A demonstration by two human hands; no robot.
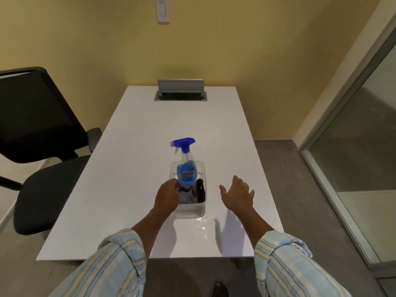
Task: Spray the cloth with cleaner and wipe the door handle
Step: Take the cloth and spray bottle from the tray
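A clear spray bottle (186,168) with blue liquid and a blue trigger head stands upright in a clear plastic bin (189,210) on the white table (132,168). A pale cloth (186,195) lies crumpled in the bin beside a black object (200,191). My left hand (167,197) reaches into the bin's left side, fingers curled at the cloth and the bottle's base; whether it grips either is hidden. My right hand (237,195) hovers open above the table, to the right of the bin. No door handle is in view.
A black office chair (42,146) stands at the table's left. A cable box with a raised lid (181,92) sits at the far end. A glass partition with a metal frame (353,146) runs along the right. Small wet spots (202,229) lie near the bin.
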